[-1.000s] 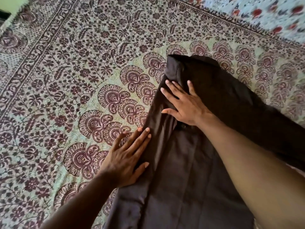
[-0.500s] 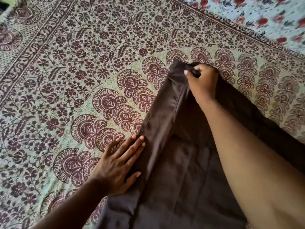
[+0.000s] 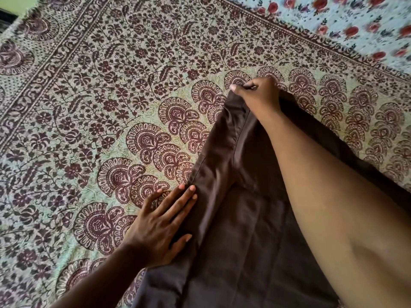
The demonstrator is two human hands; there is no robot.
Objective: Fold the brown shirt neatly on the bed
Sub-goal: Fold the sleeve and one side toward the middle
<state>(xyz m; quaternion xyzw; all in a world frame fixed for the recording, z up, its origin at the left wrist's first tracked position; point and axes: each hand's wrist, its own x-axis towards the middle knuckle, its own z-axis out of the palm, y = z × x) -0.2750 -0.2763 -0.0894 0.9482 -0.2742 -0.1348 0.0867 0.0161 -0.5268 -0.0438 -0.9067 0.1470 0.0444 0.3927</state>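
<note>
The brown shirt (image 3: 235,230) lies on the patterned bed cover, running from the bottom of the view up to the middle right. My right hand (image 3: 258,94) is at its far end, fingers closed on the top edge of the cloth, which is lifted a little there. My left hand (image 3: 162,225) lies flat with fingers spread on the shirt's left folded edge, partly on the bed cover. My right forearm hides much of the shirt's right side.
The bed cover (image 3: 111,107) is pale green with maroon floral and fan prints and a bordered edge. A light blue sheet with red flowers (image 3: 355,25) shows at the top right. A dark gap shows at the far top left corner.
My right hand went from lying flat on the shirt to the far end, closed on the top edge and pulled it farther away. My left hand stayed pressed on the left edge.
</note>
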